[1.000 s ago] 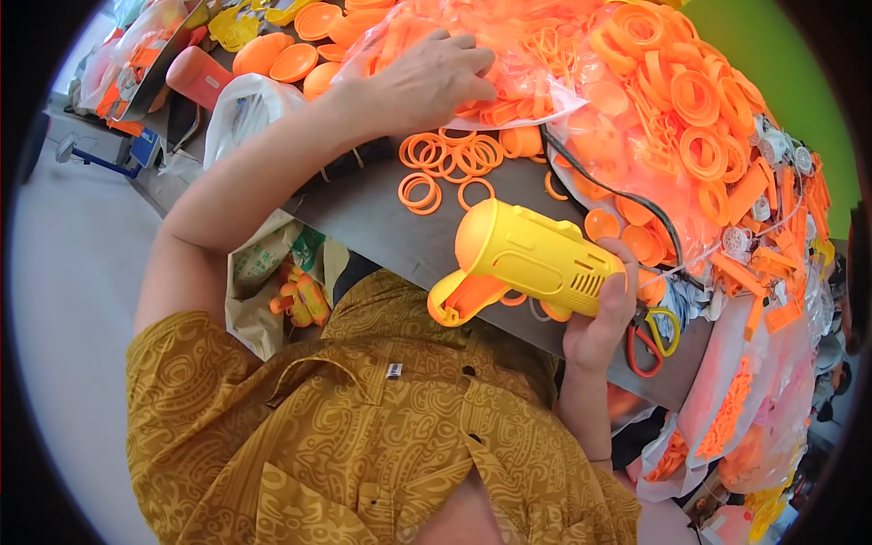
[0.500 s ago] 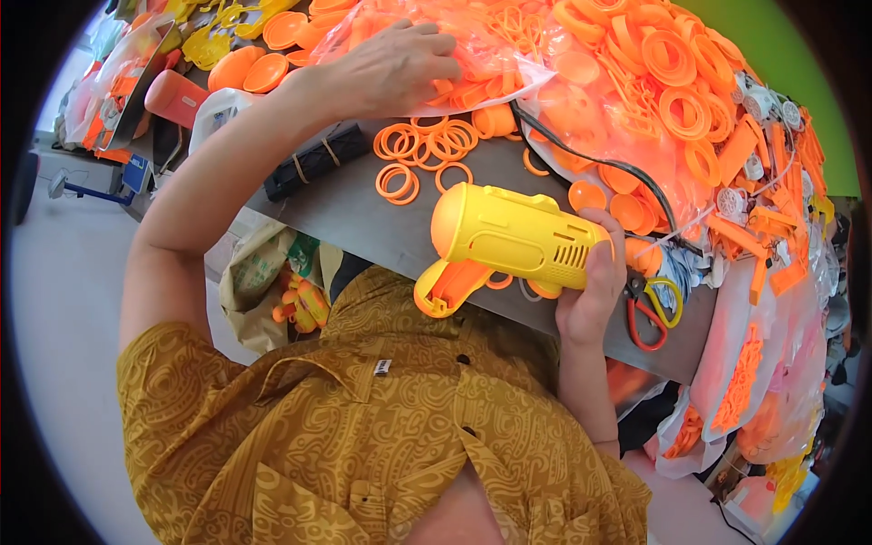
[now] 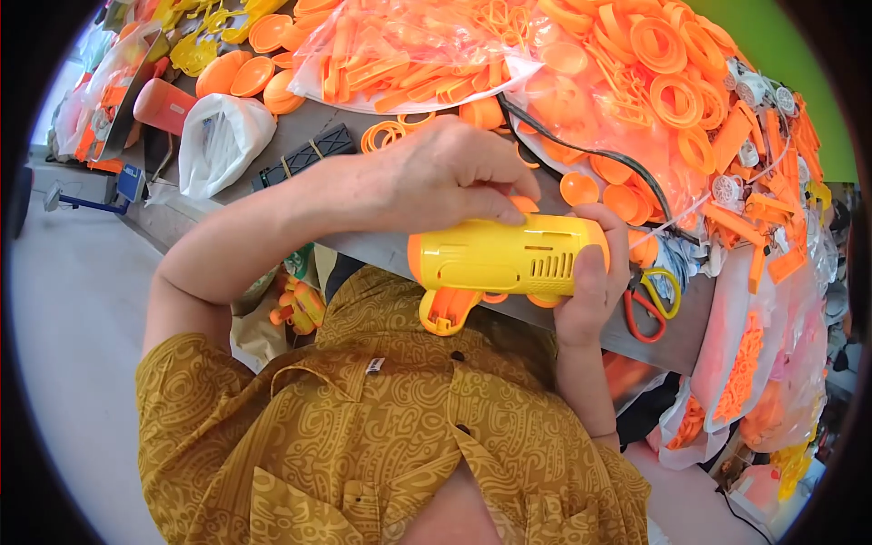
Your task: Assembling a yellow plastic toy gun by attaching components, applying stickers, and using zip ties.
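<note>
A yellow plastic toy gun (image 3: pixel 490 257) with an orange front end and a stubby orange-and-yellow handle is held level over the table's near edge. My right hand (image 3: pixel 590 277) is wrapped round its slotted rear end, thumb on the near side. Over the top of the toy, my left hand (image 3: pixel 459 177) is closed, finger and thumb on a small orange part (image 3: pixel 522 206) that touches or nearly touches the yellow shell. Its exact shape is hidden by the fingers. Behind my left wrist, thin orange rings (image 3: pixel 381 136) lie partly covered.
An open clear bag of long orange parts (image 3: pixel 400 77) lies at the back, beside a heap of orange rings (image 3: pixel 658 45). Red-and-yellow-handled scissors (image 3: pixel 647 318) lie right of my right hand. A black cable (image 3: pixel 599 156), a dark block (image 3: pixel 304 156) and a white bag (image 3: pixel 222 145) are around.
My left hand has come back from the bag of orange parts to the top of the toy gun, now with a small orange part. The toy has tilted more level and moved slightly toward me.
</note>
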The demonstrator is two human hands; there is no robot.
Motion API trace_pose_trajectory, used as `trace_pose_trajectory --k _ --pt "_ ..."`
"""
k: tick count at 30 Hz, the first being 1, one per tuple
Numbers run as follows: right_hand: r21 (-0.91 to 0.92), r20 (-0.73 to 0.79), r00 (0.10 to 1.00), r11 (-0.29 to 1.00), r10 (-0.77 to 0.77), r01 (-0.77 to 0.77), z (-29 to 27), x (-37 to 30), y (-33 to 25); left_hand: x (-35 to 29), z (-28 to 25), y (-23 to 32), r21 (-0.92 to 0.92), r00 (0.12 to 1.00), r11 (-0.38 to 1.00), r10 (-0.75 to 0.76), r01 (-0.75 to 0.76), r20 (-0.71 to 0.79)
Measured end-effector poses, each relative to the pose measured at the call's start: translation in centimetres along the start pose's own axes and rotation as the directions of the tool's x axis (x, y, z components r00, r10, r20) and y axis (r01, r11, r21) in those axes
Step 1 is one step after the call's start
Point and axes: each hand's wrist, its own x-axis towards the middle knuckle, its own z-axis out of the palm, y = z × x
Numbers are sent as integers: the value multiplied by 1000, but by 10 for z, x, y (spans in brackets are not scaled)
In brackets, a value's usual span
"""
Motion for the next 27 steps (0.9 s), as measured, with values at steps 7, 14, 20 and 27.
trace_pose_trajectory --k 7,14,20,27 --pt "-47 -85 996 998 29 -33 8 -4 3 -25 30 2 174 976 984 81 -45 -202" --pt "-40 -66 996 997 60 -63 9 0 5 -40 45 7 363 954 932 102 8 -283" --pt "-54 -50 997 997 53 -56 13 2 4 -46 62 9 477 950 877 103 53 -294" --pt "-54 -75 995 996 64 -68 14 4 2 -38 58 -4 465 935 882 230 -83 -269"
